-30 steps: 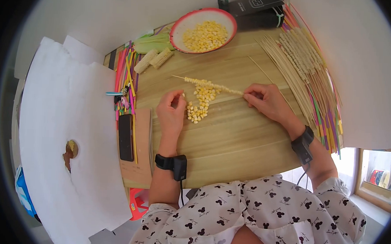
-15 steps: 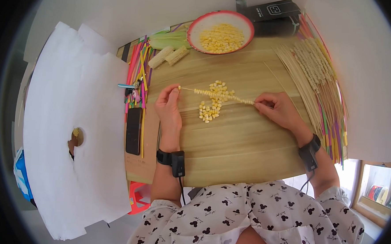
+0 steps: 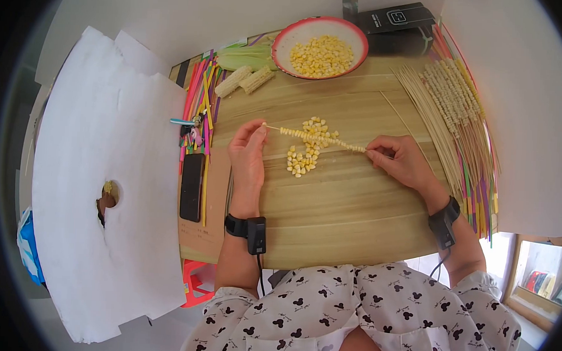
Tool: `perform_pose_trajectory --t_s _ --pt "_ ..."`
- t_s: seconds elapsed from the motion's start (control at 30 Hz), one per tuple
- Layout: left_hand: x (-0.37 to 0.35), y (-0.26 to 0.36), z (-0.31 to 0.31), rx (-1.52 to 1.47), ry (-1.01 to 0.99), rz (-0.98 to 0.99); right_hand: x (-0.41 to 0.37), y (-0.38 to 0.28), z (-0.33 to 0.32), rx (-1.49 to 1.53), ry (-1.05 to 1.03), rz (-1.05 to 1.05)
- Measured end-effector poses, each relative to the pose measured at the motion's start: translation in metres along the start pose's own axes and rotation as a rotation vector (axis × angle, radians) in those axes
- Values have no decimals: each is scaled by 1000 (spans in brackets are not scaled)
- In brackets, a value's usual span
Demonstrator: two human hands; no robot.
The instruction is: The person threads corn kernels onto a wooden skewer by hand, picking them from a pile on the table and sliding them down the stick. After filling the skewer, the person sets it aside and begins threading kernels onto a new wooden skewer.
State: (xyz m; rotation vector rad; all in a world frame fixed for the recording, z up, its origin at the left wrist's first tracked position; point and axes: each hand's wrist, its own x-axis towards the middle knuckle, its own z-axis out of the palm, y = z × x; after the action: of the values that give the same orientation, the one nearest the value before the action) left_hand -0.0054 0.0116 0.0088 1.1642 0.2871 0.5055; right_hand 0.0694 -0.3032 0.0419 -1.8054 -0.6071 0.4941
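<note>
A thin skewer strung with corn kernels (image 3: 302, 135) is stretched between my hands above the table. My right hand (image 3: 399, 157) pinches its right end, with kernels threaded close up to the fingertips. My left hand (image 3: 248, 149) is closed on a single corn kernel (image 3: 264, 124) at the bare left tip of the skewer. Whether that kernel is pierced is too small to tell. Beneath the skewer lies a small pile of loose kernels (image 3: 302, 162), partly covered by it.
At the back stands a red-rimmed bowl (image 3: 282, 61) of kernels, beside two stripped cobs (image 3: 233, 82) and a husk (image 3: 246, 57). Bare skewers (image 3: 424, 110) and kernel-strung skewers (image 3: 453, 95) line the right side. Coloured strips, trinkets and a phone (image 3: 192, 187) lie left.
My left hand has shifted slightly right, bringing the kernel in its fingers nearer the strung ones. My right hand keeps its grip on the skewer, nearly still.
</note>
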Motion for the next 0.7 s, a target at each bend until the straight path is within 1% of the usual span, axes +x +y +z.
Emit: perform_pose_trajectory --t_s 0.1,0.3,0.47,0.57,0.7 --pt "-1 0 3 38 -39 2 0 1 0 2 1 1" --pt "1 -1 -2 -37 -41 -28 0 -4 -1 17 2 27" --pt "5 -3 -10 -152 7 -14 0 -4 -1 25 -9 37" --pt "8 -5 -16 -202 24 -32 0 -4 0 0 7 1" --pt "7 -5 -13 -194 50 -47 0 -5 -1 9 -9 42"
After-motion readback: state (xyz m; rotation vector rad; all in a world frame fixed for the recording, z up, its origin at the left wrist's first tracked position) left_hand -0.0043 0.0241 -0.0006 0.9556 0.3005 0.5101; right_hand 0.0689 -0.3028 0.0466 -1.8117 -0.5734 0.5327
